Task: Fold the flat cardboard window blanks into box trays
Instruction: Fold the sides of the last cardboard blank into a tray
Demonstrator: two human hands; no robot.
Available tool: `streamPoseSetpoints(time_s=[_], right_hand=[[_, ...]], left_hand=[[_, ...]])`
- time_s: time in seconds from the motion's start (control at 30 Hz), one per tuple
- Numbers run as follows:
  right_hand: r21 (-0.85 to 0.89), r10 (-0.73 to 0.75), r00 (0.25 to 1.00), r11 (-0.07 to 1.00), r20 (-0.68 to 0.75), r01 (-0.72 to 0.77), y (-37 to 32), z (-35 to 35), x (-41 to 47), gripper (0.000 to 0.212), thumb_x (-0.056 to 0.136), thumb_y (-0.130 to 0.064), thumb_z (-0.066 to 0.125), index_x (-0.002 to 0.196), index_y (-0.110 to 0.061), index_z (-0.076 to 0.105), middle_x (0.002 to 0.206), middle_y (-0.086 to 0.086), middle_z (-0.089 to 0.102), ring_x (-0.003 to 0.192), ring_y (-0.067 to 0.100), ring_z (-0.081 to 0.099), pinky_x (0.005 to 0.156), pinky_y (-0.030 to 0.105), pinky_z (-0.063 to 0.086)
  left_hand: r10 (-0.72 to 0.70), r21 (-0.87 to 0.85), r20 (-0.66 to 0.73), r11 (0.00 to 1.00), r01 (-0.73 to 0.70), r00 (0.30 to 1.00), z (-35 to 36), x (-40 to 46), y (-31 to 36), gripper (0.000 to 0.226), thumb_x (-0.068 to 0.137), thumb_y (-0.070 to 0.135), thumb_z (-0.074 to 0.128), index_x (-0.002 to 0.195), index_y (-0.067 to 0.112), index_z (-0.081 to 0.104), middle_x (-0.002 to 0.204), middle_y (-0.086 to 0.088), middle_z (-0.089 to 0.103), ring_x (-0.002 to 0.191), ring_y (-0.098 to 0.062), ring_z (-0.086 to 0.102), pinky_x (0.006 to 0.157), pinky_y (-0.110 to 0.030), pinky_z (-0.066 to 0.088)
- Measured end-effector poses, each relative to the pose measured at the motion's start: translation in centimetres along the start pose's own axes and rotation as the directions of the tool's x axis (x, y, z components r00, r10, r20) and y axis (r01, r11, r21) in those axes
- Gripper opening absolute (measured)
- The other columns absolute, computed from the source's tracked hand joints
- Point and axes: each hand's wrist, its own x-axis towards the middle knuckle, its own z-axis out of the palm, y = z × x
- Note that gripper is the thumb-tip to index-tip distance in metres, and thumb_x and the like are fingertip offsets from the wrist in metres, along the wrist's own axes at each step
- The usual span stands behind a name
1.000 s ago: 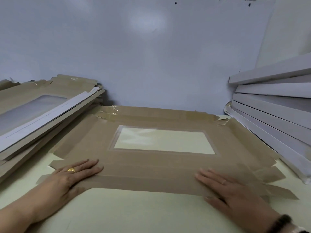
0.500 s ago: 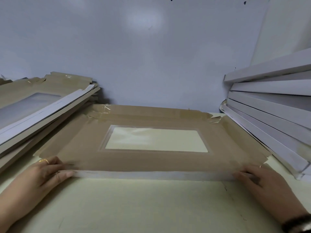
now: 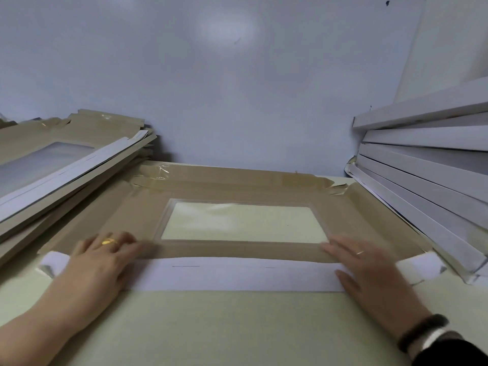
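Note:
A brown cardboard blank (image 3: 351,223) with a clear rectangular window (image 3: 244,223) lies flat on the pale table (image 3: 237,326). Its near flap (image 3: 237,277) is folded over onto the blank, white underside up. My left hand (image 3: 97,262) presses flat on the flap's left end, fingers straight and reaching onto the brown board. My right hand (image 3: 369,270) presses flat on the flap's right end in the same way. The far flap bears shiny clear tape.
A slanted stack of flat brown blanks (image 3: 66,165) leans at the left. A stack of folded white trays (image 3: 427,165) rises at the right, close to the blank's right edge. A pale wall (image 3: 237,75) stands just behind.
The near flap was lifted from flat and folded over onto the blank, showing its white side. Both hands moved from the flap's ends onto its top and now press it down.

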Motion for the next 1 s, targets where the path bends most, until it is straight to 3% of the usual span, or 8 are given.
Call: streamPoseSetpoints(time_s=[0.07,0.13,0.23,0.33,0.5,0.63,0.87,1.0], right_hand=[[0.126,-0.164,0.986,0.979,0.029,0.159,-3.1,0.3,0.7,0.046,0.066,-0.012,0.065,0.111,-0.014,0.067,0.117,0.004,0.065,0.105,0.026,0.063,0.091,0.034,0.042],[0.27,-0.282,0.952,0.932,0.121,0.242,-6.2,0.8,1.5,0.046,0.08,-0.024,0.056,0.125,-0.02,0.057,0.132,-0.003,0.054,0.124,0.017,0.049,0.103,0.036,0.038],[0.426,-0.329,0.92,0.879,0.213,0.216,-8.2,2.3,2.1,0.048,0.096,-0.041,0.036,0.143,-0.033,0.027,0.15,-0.021,0.019,0.139,-0.004,0.007,0.112,0.018,-0.002],[0.452,-0.295,0.925,0.877,0.239,0.163,-6.4,2.6,1.8,0.046,0.097,-0.04,0.035,0.141,-0.042,0.021,0.142,-0.033,0.006,0.133,-0.013,-0.003,0.111,0.014,-0.005],[0.503,-0.224,0.937,0.862,0.268,0.062,-1.3,1.5,0.5,0.046,0.092,-0.036,0.051,0.125,-0.052,0.023,0.136,-0.035,0.02,0.132,-0.014,0.013,0.105,0.003,0.005],[0.521,-0.092,0.959,0.851,0.27,-0.065,1.8,0.7,-0.8,0.042,0.083,-0.041,0.057,0.119,-0.052,0.038,0.131,-0.036,0.032,0.128,-0.02,0.02,0.107,0.005,0.01],[0.498,0.054,0.967,0.85,0.248,-0.175,4.9,0.1,-2.3,0.044,0.077,-0.028,0.07,0.11,-0.05,0.051,0.123,-0.034,0.044,0.119,-0.021,0.03,0.095,-0.007,0.017],[0.437,0.106,0.97,0.878,0.219,-0.195,4.7,-0.2,-2.2,0.032,0.078,-0.03,0.067,0.103,-0.048,0.058,0.111,-0.036,0.053,0.104,-0.01,0.049,0.087,-0.002,0.028]], left_hand=[[0.115,-0.174,0.073,0.98,-0.101,0.991,0.0,0.9,3.3,0.047,0.087,0.037,0.027,0.121,0.033,0.059,0.12,0.006,0.06,0.108,-0.02,0.058,0.087,-0.033,0.04],[0.224,-0.298,0.154,0.939,-0.171,0.962,0.8,2.1,7.0,0.06,0.087,0.059,0.012,0.136,0.038,0.04,0.145,0.02,0.031,0.135,-0.004,0.028,0.108,-0.023,0.019],[0.284,-0.339,0.246,0.921,-0.192,0.927,2.5,2.9,10.1,0.059,0.09,0.065,0.017,0.144,0.044,0.009,0.147,0.031,-0.001,0.137,0.009,-0.008,0.108,-0.012,-0.008],[0.275,-0.402,0.274,0.903,-0.15,0.921,2.7,2.8,9.1,0.055,0.093,0.054,0.032,0.143,0.045,0.012,0.147,0.031,0.0,0.136,0.011,-0.009,0.111,-0.013,-0.007],[0.198,-0.639,0.299,0.768,0.041,0.934,1.7,1.9,3.7,0.052,0.079,0.046,0.064,0.125,0.051,0.04,0.138,0.038,0.025,0.129,0.023,0.012,0.104,-0.001,0.009],[0.139,-0.696,0.248,0.713,0.077,0.959,1.7,0.9,-0.5,0.054,0.057,0.069,0.071,0.108,0.065,0.054,0.127,0.045,0.04,0.124,0.02,0.03,0.102,-0.001,0.018],[0.042,-0.593,0.21,0.8,0.093,0.977,2.9,-0.5,-5.1,0.058,0.05,0.085,0.06,0.103,0.063,0.058,0.125,0.043,0.044,0.115,0.018,0.042,0.099,-0.014,0.035],[0.03,-0.503,0.15,0.863,0.051,0.988,2.3,-0.7,-5.3,0.046,0.065,0.086,0.044,0.102,0.062,0.058,0.123,0.04,0.045,0.108,0.019,0.046,0.085,0.001,0.034]])
